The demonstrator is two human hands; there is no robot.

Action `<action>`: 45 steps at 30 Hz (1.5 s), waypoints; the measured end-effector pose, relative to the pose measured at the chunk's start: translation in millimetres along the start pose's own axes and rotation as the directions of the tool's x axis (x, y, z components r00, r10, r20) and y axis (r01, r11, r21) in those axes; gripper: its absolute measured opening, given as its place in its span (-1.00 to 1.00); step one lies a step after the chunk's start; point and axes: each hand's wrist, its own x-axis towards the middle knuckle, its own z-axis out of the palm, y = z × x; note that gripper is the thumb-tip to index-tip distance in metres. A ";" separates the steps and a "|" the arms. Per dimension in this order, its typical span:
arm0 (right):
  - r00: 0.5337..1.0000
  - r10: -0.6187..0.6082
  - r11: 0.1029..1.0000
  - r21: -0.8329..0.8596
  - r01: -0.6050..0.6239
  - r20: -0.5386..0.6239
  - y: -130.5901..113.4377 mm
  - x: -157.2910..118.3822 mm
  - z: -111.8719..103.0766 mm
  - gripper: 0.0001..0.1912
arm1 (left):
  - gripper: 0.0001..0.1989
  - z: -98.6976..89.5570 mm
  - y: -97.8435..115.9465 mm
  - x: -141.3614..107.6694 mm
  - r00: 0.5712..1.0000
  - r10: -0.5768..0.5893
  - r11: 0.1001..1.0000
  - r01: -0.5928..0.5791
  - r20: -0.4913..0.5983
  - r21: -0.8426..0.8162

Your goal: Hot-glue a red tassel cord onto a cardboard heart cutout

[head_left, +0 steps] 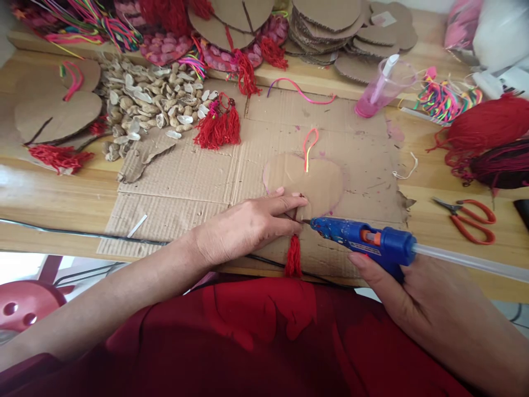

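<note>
Heart [324, 184] of cardboard lies flat before you, its lobes facing away and its near end partly hidden by your fingers; beneath it are the tabletop [430, 184], then a worn sheet [190, 171]. Your right hand [421, 286] is wrapped around the blue gun [345, 231], while your left hand [258, 220] rests with fingers stretched over the heart's near end; whether they also pinch something there, you cannot tell from this angle. Behind the gun a long glue stick [467, 262] juts out, and a knock to it could swing the tip sideways. Your left forearm crosses a black cable [144, 241] by the near edge, so dragging your arm could tug that. A red tassel [293, 259] trails toward you from the heart's near end; lifting your fingers too soon would probably let it shift or sit crooked. At the notch, the bright loop [311, 142] lies clear of the gun. Smallest, and likeliest to cause trouble, is the nozzle [305, 221], right beside your left fingertips: if it is hot, a slip or too hard a squeeze could burn them or glue them down.
</note>
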 end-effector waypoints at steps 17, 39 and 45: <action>0.975 0.187 0.854 0.470 -0.222 0.121 20.4 7.5 4.0 -0.47 | -0.63 -3.4 2.5 1.6 0.997 -0.019 0.999 0.017 0.074 0.027; 0.909 0.210 0.568 0.712 -0.413 0.360 24.8 10.9 18.2 -0.41 | -0.55 -3.0 5.5 7.1 0.989 0.005 0.977 -0.036 0.148 0.209; 0.895 0.238 0.512 0.735 -0.445 0.377 23.7 14.0 17.3 -0.43 | -0.55 -2.1 5.1 7.0 0.987 0.000 0.973 -0.037 0.161 0.229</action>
